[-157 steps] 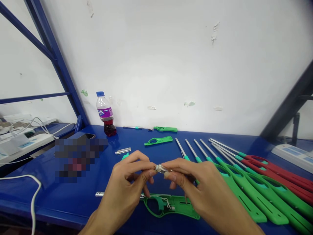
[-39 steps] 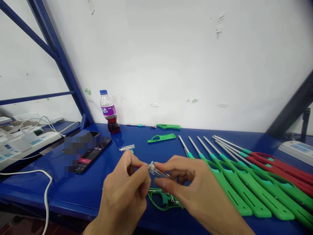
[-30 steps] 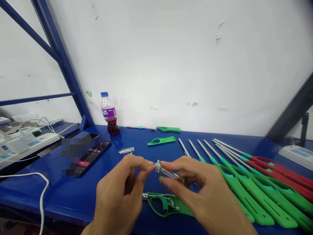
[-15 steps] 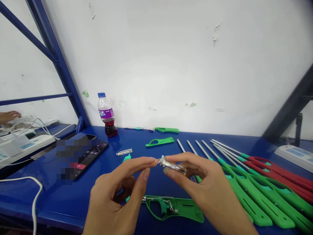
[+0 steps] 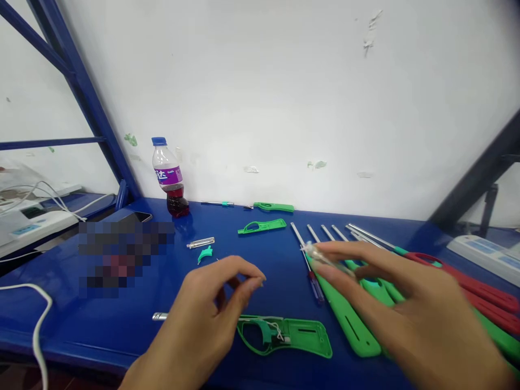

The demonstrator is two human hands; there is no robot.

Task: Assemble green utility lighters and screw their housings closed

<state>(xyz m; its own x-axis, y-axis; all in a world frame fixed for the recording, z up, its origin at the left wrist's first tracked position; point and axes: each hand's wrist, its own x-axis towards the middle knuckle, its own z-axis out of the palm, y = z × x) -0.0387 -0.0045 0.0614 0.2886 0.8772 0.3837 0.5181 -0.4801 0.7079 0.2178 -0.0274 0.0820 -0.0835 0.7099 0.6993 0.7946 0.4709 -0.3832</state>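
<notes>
My right hand (image 5: 377,292) is closed round a small clear lighter fuel tank (image 5: 331,262), its valve end pointing left between thumb and fingers. The hand is slightly blurred. My left hand (image 5: 221,303) has thumb and index finger pinched together; whether anything tiny sits between them I cannot tell. Below the hands lies an opened green lighter shell (image 5: 309,337) with a teal trigger (image 5: 266,333), white wires and a metal tube (image 5: 160,316) reaching left, partly hidden by my left hand. Another clear fuel tank (image 5: 201,243) and a loose teal trigger (image 5: 205,253) lie further back.
Several green long-necked lighters (image 5: 351,319) and red ones (image 5: 483,287) lie to the right, beside a screwdriver (image 5: 316,287). Green shell parts (image 5: 266,226) lie at the back. A drink bottle (image 5: 170,184), a blurred-out phone, a white cable (image 5: 38,319) and a power strip (image 5: 487,257) stand around.
My hands have moved apart: the right has carried the fuel tank to the right, away from the left fingertips. The left thumb and index finger have closed together. The view has shifted slightly.
</notes>
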